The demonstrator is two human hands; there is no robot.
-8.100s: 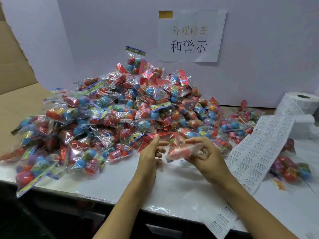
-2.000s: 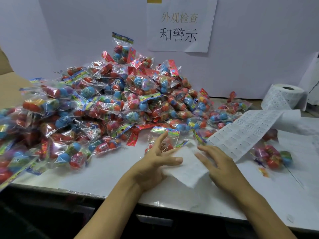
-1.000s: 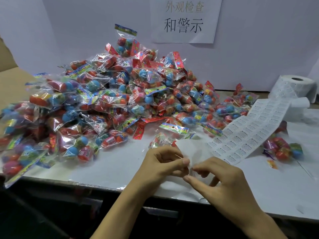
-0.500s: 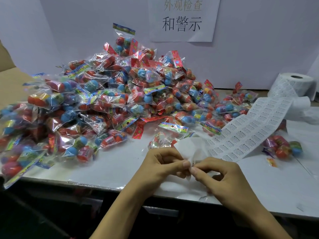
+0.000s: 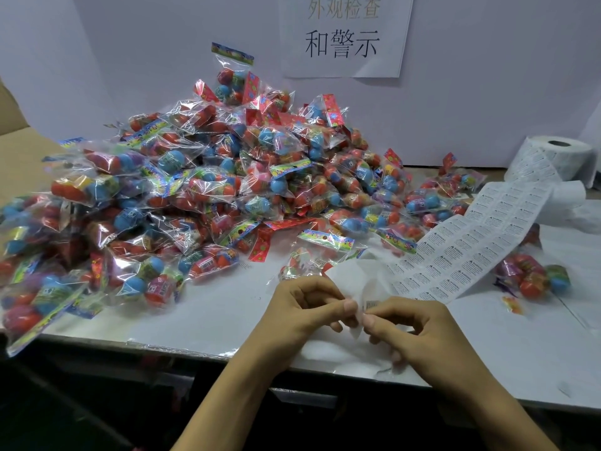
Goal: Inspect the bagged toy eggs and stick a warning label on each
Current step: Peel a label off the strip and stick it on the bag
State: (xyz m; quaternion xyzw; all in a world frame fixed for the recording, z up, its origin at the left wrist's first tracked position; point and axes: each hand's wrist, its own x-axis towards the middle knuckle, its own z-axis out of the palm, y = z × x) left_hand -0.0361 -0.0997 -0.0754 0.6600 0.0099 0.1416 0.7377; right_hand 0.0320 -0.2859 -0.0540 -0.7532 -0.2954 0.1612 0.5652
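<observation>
A big heap of clear bags of coloured toy eggs [image 5: 208, 190] covers the left and middle of the white table [image 5: 208, 323]. One bag [image 5: 312, 255] lies apart, just beyond my hands. A strip of warning labels [image 5: 468, 252] runs from the roll [image 5: 559, 157] down to my hands. My left hand [image 5: 302, 307] pinches the bare end of the backing paper [image 5: 354, 281]. My right hand [image 5: 413, 330] pinches a small printed label [image 5: 370, 303] at that end, thumb and forefinger together.
One bag of eggs [image 5: 533, 275] lies alone at the right, past the strip. A paper sign with Chinese characters [image 5: 344, 34] hangs on the white back wall. A cardboard box [image 5: 19, 148] stands at the far left. The table's front edge runs just under my wrists.
Eight seconds ago both hands held a bag of eggs. It now lies on the table, and both hands have closed on the strip's end, where a label peels away from the backing.
</observation>
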